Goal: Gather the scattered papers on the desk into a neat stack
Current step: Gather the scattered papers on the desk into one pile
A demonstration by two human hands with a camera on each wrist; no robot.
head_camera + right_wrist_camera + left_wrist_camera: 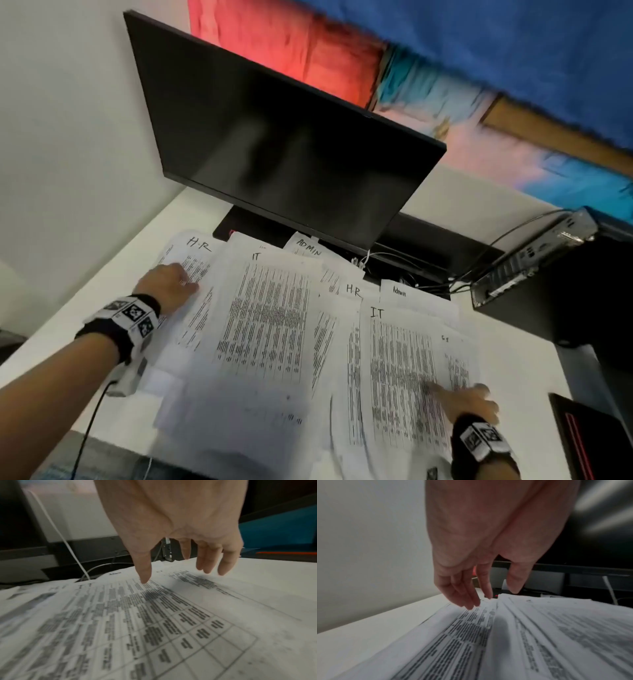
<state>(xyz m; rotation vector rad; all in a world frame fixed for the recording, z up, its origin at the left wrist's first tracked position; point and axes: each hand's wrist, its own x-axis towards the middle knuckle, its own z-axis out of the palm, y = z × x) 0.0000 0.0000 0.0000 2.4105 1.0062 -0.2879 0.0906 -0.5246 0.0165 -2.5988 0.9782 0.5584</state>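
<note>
Several printed sheets lie spread and overlapping on the white desk (68, 308), hand-labelled at the top: an "H.R" sheet (195, 260) at far left, a large "IT" sheet (267, 308) in the middle, an "ADMIN" sheet (308, 248) behind it, and another "IT" sheet (400, 370) on the right. My left hand (171, 284) rests with straight fingers (471, 601) on the "H.R" sheet (467, 628). My right hand (469, 401) hovers just over the right "IT" sheet (154, 615), fingers (144, 574) loose and pointing down, thumb tip touching the paper.
A black monitor (274, 144) stands right behind the papers. Cables (404, 260) and a small computer box (534, 260) lie at the back right. A dark laptop (589, 438) sits at the desk's right edge. The wall bounds the left side.
</note>
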